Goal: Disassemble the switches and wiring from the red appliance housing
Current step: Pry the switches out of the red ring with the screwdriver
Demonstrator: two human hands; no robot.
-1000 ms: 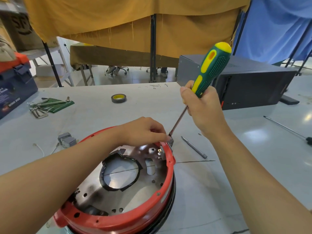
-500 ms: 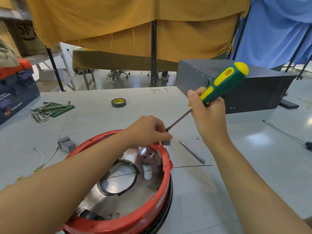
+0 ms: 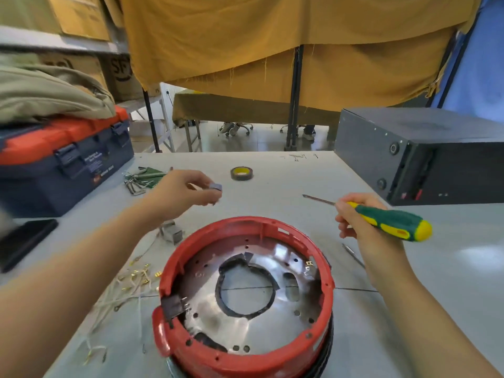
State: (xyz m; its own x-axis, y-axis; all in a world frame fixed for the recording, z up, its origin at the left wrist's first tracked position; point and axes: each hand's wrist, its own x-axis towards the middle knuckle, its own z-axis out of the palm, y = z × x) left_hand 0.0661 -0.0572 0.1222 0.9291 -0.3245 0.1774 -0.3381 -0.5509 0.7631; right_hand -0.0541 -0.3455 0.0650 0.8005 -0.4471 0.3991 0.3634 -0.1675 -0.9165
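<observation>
At centre foreground, on the grey table [image 3: 272,186], I see the red appliance housing [image 3: 245,361] standing open side up, its shiny metal plate [image 3: 234,323] pierced by a large round opening. A dark switch block [image 3: 171,306] sits inside the housing's left rim; small brass terminals [image 3: 308,264] show at its right inner wall. My left hand [image 3: 182,193] hovers above the table beyond the housing, fingers curled, pinching a small grey part [image 3: 216,186] between thumb and fingertips. My right hand [image 3: 357,219], to the right of the housing, is wrapped round the green-and-yellow screwdriver [image 3: 392,221], which lies nearly level, its tip pointing left and clear of the housing. Loose pale wires with brass lugs [image 3: 133,279] lie on the table just left of the housing; a grey switch body [image 3: 171,231] rests near its far-left rim. Farther back: a roll of tape [image 3: 241,173], hex keys [image 3: 136,184], a blue-and-orange toolbox [image 3: 62,165], a black metal case [image 3: 420,156]. A dark flat device [image 3: 24,241] lies at far left.
</observation>
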